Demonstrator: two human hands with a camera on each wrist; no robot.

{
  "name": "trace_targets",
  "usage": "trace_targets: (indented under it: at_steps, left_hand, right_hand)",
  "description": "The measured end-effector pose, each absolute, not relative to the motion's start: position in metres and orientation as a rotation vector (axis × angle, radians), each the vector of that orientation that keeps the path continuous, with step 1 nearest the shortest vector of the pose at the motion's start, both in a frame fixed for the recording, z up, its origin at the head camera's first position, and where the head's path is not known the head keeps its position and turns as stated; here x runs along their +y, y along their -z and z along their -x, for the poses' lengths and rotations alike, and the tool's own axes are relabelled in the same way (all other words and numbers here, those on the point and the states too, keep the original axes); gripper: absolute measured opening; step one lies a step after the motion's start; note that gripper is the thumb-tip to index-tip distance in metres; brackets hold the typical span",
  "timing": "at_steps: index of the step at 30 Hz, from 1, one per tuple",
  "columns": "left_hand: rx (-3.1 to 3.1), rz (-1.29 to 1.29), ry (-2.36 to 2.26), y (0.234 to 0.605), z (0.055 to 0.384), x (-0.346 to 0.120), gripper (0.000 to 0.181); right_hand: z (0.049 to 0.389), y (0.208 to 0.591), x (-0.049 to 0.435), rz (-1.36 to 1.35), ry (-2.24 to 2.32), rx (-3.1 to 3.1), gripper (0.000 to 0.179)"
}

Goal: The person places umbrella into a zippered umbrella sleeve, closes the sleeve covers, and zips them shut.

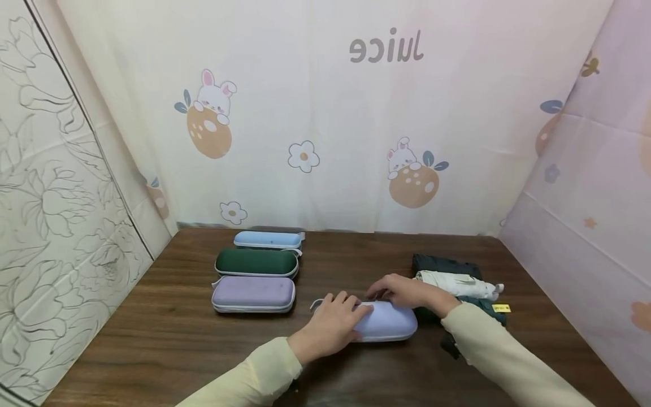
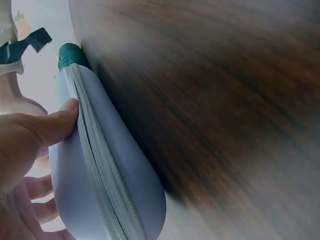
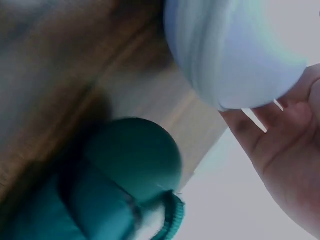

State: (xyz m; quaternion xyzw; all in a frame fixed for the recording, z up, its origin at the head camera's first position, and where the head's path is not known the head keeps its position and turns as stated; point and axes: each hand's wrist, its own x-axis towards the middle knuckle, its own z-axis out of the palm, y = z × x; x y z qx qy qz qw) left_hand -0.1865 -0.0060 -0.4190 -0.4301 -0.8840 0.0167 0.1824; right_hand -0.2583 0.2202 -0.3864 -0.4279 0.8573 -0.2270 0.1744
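A pale lavender zippered eyeglass case (image 1: pixel 387 321) lies on the table in front of me. My left hand (image 1: pixel 333 323) grips its left end, fingers over the top and thumb (image 2: pixel 64 120) against the zipper (image 2: pixel 95 150) on the near side. At the far side of the case is my right hand (image 1: pixel 402 291), its fingers (image 3: pixel 250 131) bent down behind the case and the fingertips hidden. A wrist loop (image 1: pixel 316 304) sticks out at the case's left end. The zipper runs closed along the visible near side.
Three more cases lie in a column at left: light blue (image 1: pixel 268 239), dark green (image 1: pixel 256 262) and purple (image 1: pixel 253 292). At right, beside my right forearm, are folded umbrellas: black (image 1: pixel 445 264), white (image 1: pixel 452 284) and dark green (image 1: pixel 480 305) with a yellow tag (image 1: pixel 501 308).
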Motion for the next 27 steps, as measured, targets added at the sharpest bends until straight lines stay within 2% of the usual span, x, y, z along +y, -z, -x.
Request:
trace_targets:
  at_steps: [4,10,27]
  left_hand:
    - [-2.478,1.207,-0.049,0.420,0.185,-0.007,0.055]
    - [-2.491,1.223,-0.033,0.416,0.182,-0.015,0.054]
    - [-2.433,1.239,0.011,0.416,0.181,-0.034,0.054]
  right_hand:
    - [0.266,0.387,0.215,1.242,0.626,2.322,0.039]
    - [0.269,0.386,0.211,1.218,0.580,2.323,0.024]
    - [0.247,0.396,0.209,1.459,0.131,2.757,0.012]
